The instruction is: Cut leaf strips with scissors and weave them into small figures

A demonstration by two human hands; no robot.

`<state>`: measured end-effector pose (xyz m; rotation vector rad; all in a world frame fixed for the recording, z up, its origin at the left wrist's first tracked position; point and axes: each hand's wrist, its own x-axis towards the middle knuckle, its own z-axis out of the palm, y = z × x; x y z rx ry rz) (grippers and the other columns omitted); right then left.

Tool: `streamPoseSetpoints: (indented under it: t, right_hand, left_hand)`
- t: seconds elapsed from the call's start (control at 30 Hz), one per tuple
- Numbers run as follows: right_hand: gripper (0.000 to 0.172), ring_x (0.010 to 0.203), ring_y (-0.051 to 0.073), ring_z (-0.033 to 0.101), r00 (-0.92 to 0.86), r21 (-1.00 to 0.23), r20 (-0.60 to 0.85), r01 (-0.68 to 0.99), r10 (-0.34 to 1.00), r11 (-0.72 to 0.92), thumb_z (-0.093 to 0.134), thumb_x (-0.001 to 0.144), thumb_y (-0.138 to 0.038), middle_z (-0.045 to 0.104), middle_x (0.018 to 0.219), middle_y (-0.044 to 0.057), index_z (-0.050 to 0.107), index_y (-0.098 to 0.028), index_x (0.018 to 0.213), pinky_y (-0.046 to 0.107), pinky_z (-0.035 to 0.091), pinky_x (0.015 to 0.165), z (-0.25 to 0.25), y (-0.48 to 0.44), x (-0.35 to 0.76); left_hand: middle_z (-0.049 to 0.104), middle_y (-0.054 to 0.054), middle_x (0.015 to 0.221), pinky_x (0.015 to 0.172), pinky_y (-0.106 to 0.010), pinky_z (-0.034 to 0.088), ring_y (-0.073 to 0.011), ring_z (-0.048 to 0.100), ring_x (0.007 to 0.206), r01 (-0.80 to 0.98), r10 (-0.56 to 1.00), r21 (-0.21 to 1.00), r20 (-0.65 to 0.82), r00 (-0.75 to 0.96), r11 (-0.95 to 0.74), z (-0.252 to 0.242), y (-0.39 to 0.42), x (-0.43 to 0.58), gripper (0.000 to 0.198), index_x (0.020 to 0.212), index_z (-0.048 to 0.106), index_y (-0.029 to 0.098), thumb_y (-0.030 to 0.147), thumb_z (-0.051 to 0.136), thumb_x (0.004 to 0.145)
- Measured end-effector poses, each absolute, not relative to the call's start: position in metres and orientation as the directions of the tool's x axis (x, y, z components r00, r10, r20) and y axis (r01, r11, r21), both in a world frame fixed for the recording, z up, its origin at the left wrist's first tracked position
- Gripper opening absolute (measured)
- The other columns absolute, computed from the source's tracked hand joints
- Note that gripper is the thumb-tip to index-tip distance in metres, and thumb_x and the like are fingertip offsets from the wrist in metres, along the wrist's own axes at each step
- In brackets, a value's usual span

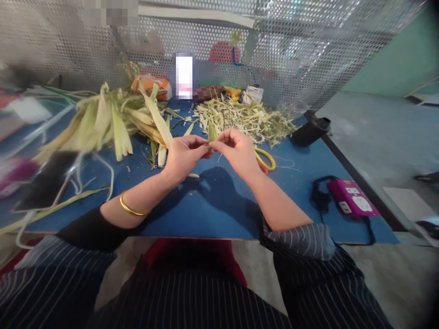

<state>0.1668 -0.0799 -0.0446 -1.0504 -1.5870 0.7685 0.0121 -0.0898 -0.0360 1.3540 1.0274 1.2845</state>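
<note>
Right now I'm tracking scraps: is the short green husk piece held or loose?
Held: the left hand and right hand pinch the green husk piece near its bottom.

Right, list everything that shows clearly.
Leaf piece: one, pale green, held centre
Long leaves: many, pale green, table's left
Scraps: many, pale yellow, far middle
Handle: one, yellow, right of centre
Socket box: one, magenta, table's right
Cylinder: one, black, right edge
Packet: one, orange, far edge
Bundle: one, brown, far edge
Panel: one, dark, left
Cables: several, white, left
Table: one, blue, beneath
Mesh: one, silver, behind table
Bracelet: one, gold, left forearm
Left grip: one, bare, on leaf piece
Right grip: one, bare, on leaf piece
</note>
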Motion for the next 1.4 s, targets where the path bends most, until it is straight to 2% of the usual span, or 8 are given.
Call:
streamPoseSetpoints:
  t: [0.2, 0.33, 0.57, 0.7, 0.83, 0.97, 1.17, 1.4]
  right_hand:
    - [0.016, 0.057, 0.012, 0.054, -0.109, -0.873, 0.377, 0.291, 0.92, 0.392, 0.058, 0.081, -0.028, 0.06, 0.061, -0.002, 0.055, -0.018, 0.068, 0.027, 0.043, 0.059, -0.042, -0.081, 0.168]
    - [0.013, 0.064, 0.014, 0.06, -0.102, -0.843, 0.404, 0.343, 0.909, 0.413, 0.055, 0.083, -0.025, 0.063, 0.066, -0.001, 0.059, -0.019, 0.072, 0.03, 0.047, 0.067, -0.04, -0.082, 0.169]
    - [0.02, 0.06, 0.012, 0.062, -0.08, -0.952, 0.271, 0.124, 0.959, 0.28, 0.054, 0.086, -0.037, 0.06, 0.064, -0.001, 0.062, -0.018, 0.082, 0.03, 0.051, 0.068, -0.036, -0.079, 0.172]
    - [0.028, 0.062, 0.013, 0.063, -0.097, -0.963, 0.224, 0.129, 0.97, 0.235, 0.064, 0.077, -0.046, 0.062, 0.066, 0.0, 0.061, -0.018, 0.077, 0.028, 0.05, 0.064, -0.037, -0.081, 0.171]
    - [0.028, 0.058, 0.013, 0.06, -0.098, -0.968, 0.22, 0.104, 0.971, 0.23, 0.071, 0.071, -0.042, 0.061, 0.059, -0.001, 0.06, -0.017, 0.067, 0.027, 0.048, 0.061, -0.043, -0.081, 0.167]
    - [0.022, 0.056, 0.011, 0.059, -0.095, -0.985, 0.167, 0.036, 0.981, 0.171, 0.066, 0.076, -0.038, 0.062, 0.06, 0.0, 0.062, -0.017, 0.07, 0.028, 0.049, 0.061, -0.043, -0.081, 0.167]
    - [0.019, 0.062, 0.013, 0.059, -0.065, -0.935, 0.306, 0.166, 0.95, 0.312, 0.069, 0.073, -0.036, 0.061, 0.063, -0.001, 0.06, -0.019, 0.071, 0.029, 0.049, 0.063, -0.044, -0.082, 0.166]
    - [0.024, 0.06, 0.014, 0.06, -0.093, -0.942, 0.291, 0.148, 0.952, 0.302, 0.065, 0.076, -0.039, 0.058, 0.058, -0.001, 0.059, -0.017, 0.067, 0.028, 0.048, 0.06, -0.046, -0.081, 0.165]
  left_hand:
    - [0.067, -0.003, 0.061, 0.061, -0.024, 0.051, -0.0119, 0.061, 0.056, -0.027, 0.986, 0.99, 0.138, 0.099, -0.136, -0.034, -0.091, 0.012, 0.015, 0.07, 0.069, 0.012, 0.027, 0.072, 0.067]
    - [0.067, -0.002, 0.06, 0.06, -0.024, 0.05, -0.0118, 0.061, 0.055, -0.09, 0.99, 0.992, 0.099, 0.104, -0.089, -0.033, -0.089, 0.011, 0.017, 0.068, 0.069, 0.013, 0.029, 0.075, 0.064]
    - [0.069, -0.004, 0.062, 0.062, -0.026, 0.051, -0.0131, 0.063, 0.055, -0.124, 0.996, 0.992, 0.045, 0.074, -0.035, -0.032, -0.086, 0.007, 0.018, 0.068, 0.068, 0.014, 0.03, 0.076, 0.063]
    - [0.068, -0.003, 0.061, 0.063, -0.026, 0.051, -0.0132, 0.063, 0.056, -0.112, 0.994, 0.99, 0.091, 0.059, -0.084, -0.035, -0.085, 0.008, 0.02, 0.068, 0.068, 0.014, 0.031, 0.076, 0.063]
    - [0.067, -0.003, 0.062, 0.061, -0.025, 0.051, -0.012, 0.061, 0.055, -0.095, 0.987, 0.986, 0.142, 0.081, -0.134, -0.036, -0.088, 0.01, 0.018, 0.069, 0.069, 0.014, 0.03, 0.076, 0.064]
    - [0.069, -0.004, 0.063, 0.063, -0.026, 0.052, -0.0124, 0.062, 0.055, -0.128, 0.993, 0.99, 0.077, 0.086, -0.066, -0.035, -0.089, 0.011, 0.017, 0.068, 0.069, 0.015, 0.031, 0.074, 0.066]
    - [0.068, -0.004, 0.063, 0.06, -0.025, 0.05, -0.0129, 0.062, 0.058, -0.063, 0.992, 0.993, 0.102, 0.072, -0.097, -0.033, -0.09, 0.01, 0.019, 0.068, 0.069, 0.014, 0.032, 0.074, 0.065]
    - [0.069, -0.003, 0.071, 0.056, -0.022, 0.048, -0.0121, 0.061, 0.061, 0.047, 0.973, 0.976, 0.205, 0.107, -0.211, -0.037, -0.089, 0.01, 0.021, 0.079, 0.072, 0.016, 0.033, 0.072, 0.068]
